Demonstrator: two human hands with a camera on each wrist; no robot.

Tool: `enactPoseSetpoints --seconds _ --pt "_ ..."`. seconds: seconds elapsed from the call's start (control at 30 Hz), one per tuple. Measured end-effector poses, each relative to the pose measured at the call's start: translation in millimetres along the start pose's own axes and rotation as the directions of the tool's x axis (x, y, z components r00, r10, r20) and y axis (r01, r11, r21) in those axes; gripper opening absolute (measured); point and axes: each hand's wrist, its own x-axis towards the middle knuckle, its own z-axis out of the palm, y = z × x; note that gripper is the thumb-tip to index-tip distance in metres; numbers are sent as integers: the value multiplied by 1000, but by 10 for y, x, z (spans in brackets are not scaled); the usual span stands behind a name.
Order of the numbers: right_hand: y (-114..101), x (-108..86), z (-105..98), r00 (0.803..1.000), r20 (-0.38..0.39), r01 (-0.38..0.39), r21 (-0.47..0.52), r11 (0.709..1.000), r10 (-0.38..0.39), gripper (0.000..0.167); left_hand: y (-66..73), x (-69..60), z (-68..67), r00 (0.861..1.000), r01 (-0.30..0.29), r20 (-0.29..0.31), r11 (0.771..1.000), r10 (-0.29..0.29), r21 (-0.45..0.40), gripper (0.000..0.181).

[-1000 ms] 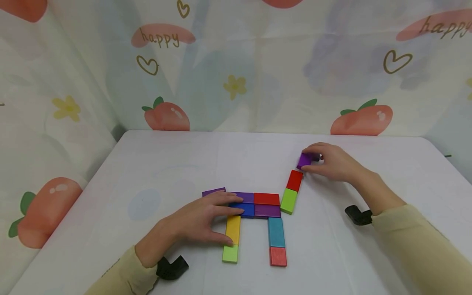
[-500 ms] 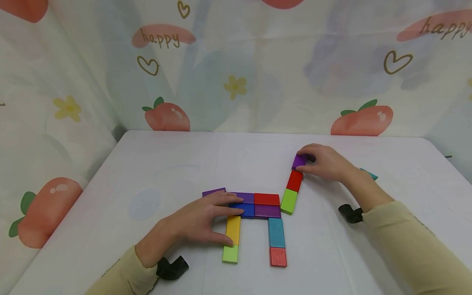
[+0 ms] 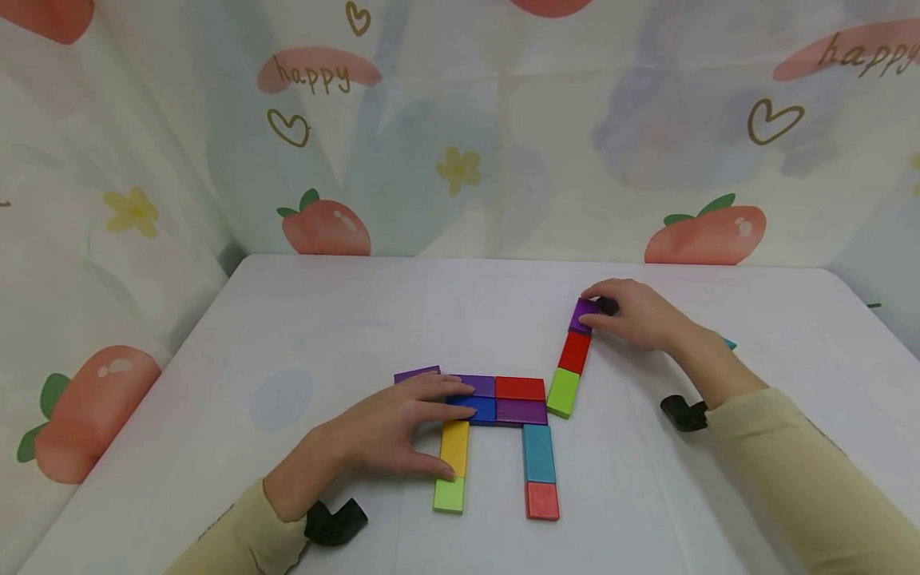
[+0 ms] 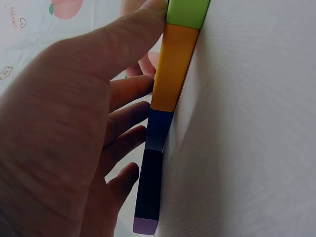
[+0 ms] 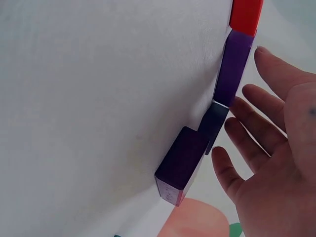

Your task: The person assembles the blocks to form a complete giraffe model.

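Note:
In the head view, my left hand [image 3: 391,423] rests over flat blocks, fingers extended. Its fingertips touch a blue block [image 3: 483,412] and a purple block [image 3: 483,385]; the thumb lies at a yellow block [image 3: 454,449] above a light green one [image 3: 449,496]. At the upper right, my right hand [image 3: 640,315] has its thumb and fingertips at a purple block [image 3: 579,314], which adjoins a red block [image 3: 575,352] and a lime block [image 3: 564,392]. The right wrist view shows these fingers loosely spread beside the purple block, with a dark block [image 5: 213,123] and a thicker dark purple block [image 5: 181,158] beyond.
A teal block [image 3: 539,453] and a coral block [image 3: 542,501] form a second leg below the purple and red blocks. Behind the right forearm a teal corner [image 3: 731,344] peeks out. The white table [image 3: 323,319] ends at a patterned curtain [image 3: 532,160].
My right hand has brought the purple block left, end to end with the red block, and its thumb has shifted slightly on it. The left hand stays put.

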Motion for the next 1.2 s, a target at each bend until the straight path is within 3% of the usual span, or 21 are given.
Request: enactPoseSetpoints --seconds 0.47,0.67,0.93,1.2 --pt "-1 -4 25 999 0 35 0 999 -35 50 -5 -2 -2 1000 4 -1 1000 -4 -1 71" --pt "3 -81 -61 1000 -20 21 6 1000 -21 51 -1 -2 -5 1000 0 -2 1000 0 -4 70" --pt "217 -309 -272 999 -10 -35 -24 999 34 58 1 2 -3 1000 -1 -7 1000 1 1 71" --pt "423 -459 -300 998 26 -48 -22 999 49 57 -1 -2 0 1000 2 -8 1000 -2 3 71"
